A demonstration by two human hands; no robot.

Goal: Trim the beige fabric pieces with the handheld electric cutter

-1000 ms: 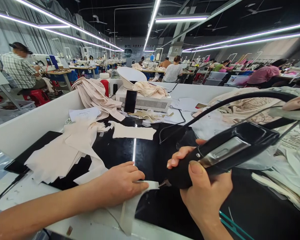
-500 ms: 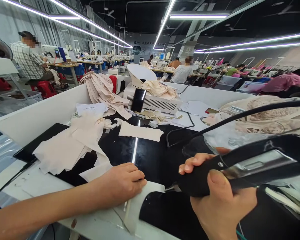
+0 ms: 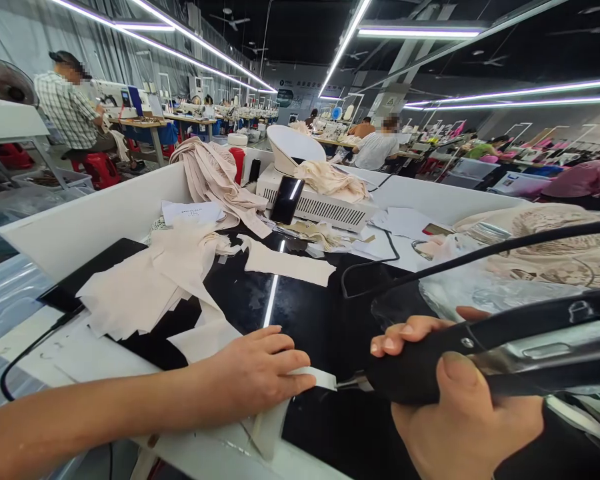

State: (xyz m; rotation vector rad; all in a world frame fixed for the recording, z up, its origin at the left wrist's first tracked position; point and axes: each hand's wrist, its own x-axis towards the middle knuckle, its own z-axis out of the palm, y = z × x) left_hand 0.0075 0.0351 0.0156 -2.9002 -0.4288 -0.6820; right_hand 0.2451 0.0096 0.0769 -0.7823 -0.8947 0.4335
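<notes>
My right hand (image 3: 470, 407) is wrapped round a black corded hand tool (image 3: 420, 360), with the thumb on top. The tool has a silver metal panel on its body and a thin metal tip pointing left. That tip meets the end of a narrow part of a white fabric piece (image 3: 325, 378). My left hand (image 3: 263, 377) lies over this piece near the front edge of the black work surface (image 3: 305, 313), and the fabric comes out between its fingers. Below the hand, the rest of the piece drapes over the edge.
To the left lies a pile of pale fabric pieces (image 3: 145, 273), and a single cut piece (image 3: 290, 262) lies ahead. Behind stand a phone (image 3: 287, 199) and a white vented box (image 3: 325, 205). The tool's black cable (image 3: 505, 250) arcs across the right, over plastic bags and lace fabric.
The view has shifted slightly left. My left fingers have spread and moved further along the fabric, toward the tool tip. The fabric beside the tip now shows as a narrower strip.
</notes>
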